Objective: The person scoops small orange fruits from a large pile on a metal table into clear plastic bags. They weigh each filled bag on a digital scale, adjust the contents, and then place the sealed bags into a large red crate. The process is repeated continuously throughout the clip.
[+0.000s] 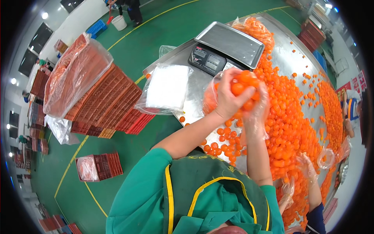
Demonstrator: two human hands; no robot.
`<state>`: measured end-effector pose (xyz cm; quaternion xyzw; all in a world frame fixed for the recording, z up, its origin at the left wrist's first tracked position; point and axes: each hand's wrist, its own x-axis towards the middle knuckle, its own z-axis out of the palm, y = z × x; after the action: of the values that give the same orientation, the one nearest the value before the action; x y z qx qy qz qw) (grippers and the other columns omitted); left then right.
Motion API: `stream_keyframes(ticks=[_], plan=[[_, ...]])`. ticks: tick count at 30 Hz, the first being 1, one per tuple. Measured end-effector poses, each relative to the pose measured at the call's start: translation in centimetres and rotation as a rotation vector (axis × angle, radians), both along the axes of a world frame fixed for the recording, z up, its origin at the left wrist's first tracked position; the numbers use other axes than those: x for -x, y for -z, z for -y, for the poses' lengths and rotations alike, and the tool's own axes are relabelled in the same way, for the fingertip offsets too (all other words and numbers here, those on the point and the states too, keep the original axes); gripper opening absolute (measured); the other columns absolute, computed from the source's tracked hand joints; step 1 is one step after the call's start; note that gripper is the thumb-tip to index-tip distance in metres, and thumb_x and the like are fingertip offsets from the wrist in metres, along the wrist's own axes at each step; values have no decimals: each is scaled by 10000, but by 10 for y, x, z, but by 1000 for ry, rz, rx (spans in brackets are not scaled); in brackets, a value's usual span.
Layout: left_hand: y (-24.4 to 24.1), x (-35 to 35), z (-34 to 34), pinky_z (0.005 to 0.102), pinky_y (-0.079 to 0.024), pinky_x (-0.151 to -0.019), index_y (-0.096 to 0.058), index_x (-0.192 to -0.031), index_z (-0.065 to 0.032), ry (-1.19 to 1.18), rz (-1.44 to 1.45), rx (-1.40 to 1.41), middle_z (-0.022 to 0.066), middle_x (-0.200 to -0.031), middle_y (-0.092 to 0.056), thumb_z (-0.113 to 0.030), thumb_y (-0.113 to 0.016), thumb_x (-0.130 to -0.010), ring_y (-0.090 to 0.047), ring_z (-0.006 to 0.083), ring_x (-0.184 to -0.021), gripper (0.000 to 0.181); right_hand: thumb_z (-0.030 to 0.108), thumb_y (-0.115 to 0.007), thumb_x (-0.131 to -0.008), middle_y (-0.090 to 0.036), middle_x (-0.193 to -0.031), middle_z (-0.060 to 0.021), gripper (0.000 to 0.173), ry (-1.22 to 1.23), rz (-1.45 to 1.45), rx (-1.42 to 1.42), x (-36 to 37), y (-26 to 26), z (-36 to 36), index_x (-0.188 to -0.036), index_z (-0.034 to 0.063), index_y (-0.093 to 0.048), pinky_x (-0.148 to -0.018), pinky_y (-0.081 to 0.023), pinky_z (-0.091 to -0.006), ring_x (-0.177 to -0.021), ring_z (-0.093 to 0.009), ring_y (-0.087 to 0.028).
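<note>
My left hand (229, 95) and my right hand (258, 108) are cupped together around a cluster of glossy orange balls (244, 82) that look like salted egg yolks. A clear plastic glove covers the right hand; the left looks bare. Just left of my left hand, a clear plastic bag (209, 98) with yolks inside lies partly hidden behind it. Below my hands, loose yolks (226, 143) are scattered on the metal table (191, 109). To the right spreads a large heap of yolks (287, 114). Beyond my hands stands a digital scale (230, 44) with a bare metal pan.
A pack of white plastic bags (167, 86) lies at the table's left corner. A filled bag of yolks (257, 32) sits behind the scale. Stacked red crates (108, 99) stand on the left. At right, a co-worker's gloved hands (306, 166) reach into the heap.
</note>
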<state>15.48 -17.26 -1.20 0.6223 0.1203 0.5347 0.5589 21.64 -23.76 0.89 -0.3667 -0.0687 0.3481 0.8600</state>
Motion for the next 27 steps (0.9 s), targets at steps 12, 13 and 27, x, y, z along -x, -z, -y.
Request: stream_keyframes(ticks=[12,13,27], plan=[[32,1,-44,264,-503,-825,-638,-1017,-4,-177,-98,108,61,-945,-678,-70,-634,-914,-630,123,-883,122,250,-565,-891,-696,-1099,-96,268,-162,272,229,-26,49,-36,-935,36,-720,-1050,-358,-333,-1106,-187,-566],[26,10,-43,262,-505,-820,-638,-1010,-3,-191,-101,84,61,-932,-678,-59,-638,-909,-631,121,-881,115,251,-570,-889,-692,-1113,-96,268,-160,323,260,-24,41,-33,-935,33,-719,-1050,-360,-336,-1108,-191,-566],[155,107,30,479,-270,-1156,-249,-1507,-79,517,-1048,-702,216,-1553,-225,-408,-841,-668,-213,398,-1444,1078,231,-594,-936,-538,-1327,-163,543,27,346,1070,26,121,225,-1420,42,-437,-976,-437,-376,-1193,-238,-529]])
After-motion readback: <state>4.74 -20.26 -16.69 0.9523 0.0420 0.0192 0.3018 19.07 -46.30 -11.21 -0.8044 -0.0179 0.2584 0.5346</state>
